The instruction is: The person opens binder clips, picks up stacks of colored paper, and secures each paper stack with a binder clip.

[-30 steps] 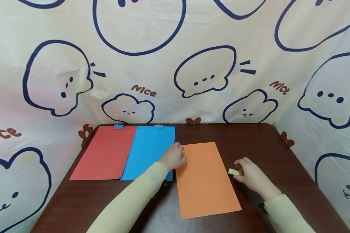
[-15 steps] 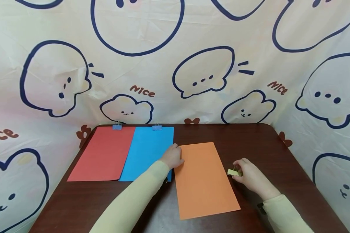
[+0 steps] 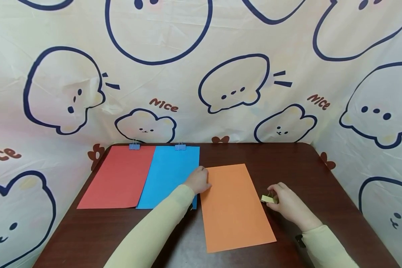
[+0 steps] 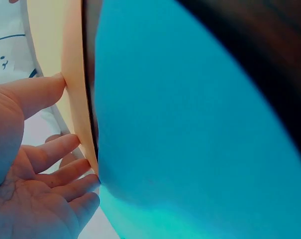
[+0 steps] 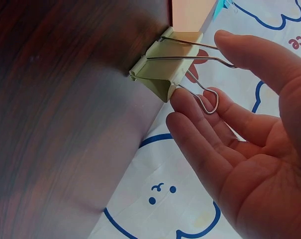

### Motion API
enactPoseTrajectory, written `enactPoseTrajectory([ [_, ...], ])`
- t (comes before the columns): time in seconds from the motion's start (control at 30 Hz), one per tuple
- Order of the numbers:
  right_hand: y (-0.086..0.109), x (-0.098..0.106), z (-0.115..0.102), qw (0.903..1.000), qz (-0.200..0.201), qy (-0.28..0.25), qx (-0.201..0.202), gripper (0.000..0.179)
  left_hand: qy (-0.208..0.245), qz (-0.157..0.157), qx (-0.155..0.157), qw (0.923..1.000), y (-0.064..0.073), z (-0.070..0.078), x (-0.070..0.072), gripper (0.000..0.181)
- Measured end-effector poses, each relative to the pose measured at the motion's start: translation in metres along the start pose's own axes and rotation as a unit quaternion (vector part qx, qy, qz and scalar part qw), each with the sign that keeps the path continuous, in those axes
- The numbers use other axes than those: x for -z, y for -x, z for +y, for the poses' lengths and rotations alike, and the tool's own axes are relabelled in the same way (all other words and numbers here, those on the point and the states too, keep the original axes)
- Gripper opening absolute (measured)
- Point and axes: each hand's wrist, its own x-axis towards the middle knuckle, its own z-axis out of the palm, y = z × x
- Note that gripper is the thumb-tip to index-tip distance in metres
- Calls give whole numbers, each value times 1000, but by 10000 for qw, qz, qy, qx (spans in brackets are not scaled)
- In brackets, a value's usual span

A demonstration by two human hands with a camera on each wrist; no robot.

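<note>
An orange sheet of paper [image 3: 238, 208] lies on the table, turned slightly askew. At its upper left edge is my left hand [image 3: 197, 180]; in the left wrist view its thumb and fairly straight fingers [image 4: 55, 149] touch the sheet along that edge. To the right of the sheet, my right hand [image 3: 289, 203] holds a pale yellow binder clip [image 3: 268, 198]. In the right wrist view the thumb lies against one wire handle of the clip and the fingers against the other. The clip's body points toward the table, apart from the orange sheet in the head view.
A red sheet [image 3: 117, 176] and a blue sheet [image 3: 174, 171] lie side by side on the left of the dark wooden table [image 3: 281, 156]. Blue binder clips sit on their top edges, one on the red [image 3: 134, 146], one on the blue [image 3: 180, 147]. A patterned cloth [image 3: 187, 82] surrounds the table.
My left hand's fingers have drawn in slightly at the orange sheet's left edge. My right hand keeps holding the yellow binder clip in nearly the same place; the head view has shifted a little.
</note>
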Motion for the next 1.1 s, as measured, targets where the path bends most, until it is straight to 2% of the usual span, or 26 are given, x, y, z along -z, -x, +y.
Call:
enactPoseTrajectory([
  [0.5, 1, 0, 1, 9999, 12, -26, 105, 42, -454, -19, -274, 9986, 4, 2, 1, 58],
  [1.1, 0, -1, 0, 9999, 59, 28, 83, 42, -441, -34, -287, 9986, 7, 4, 1, 69],
])
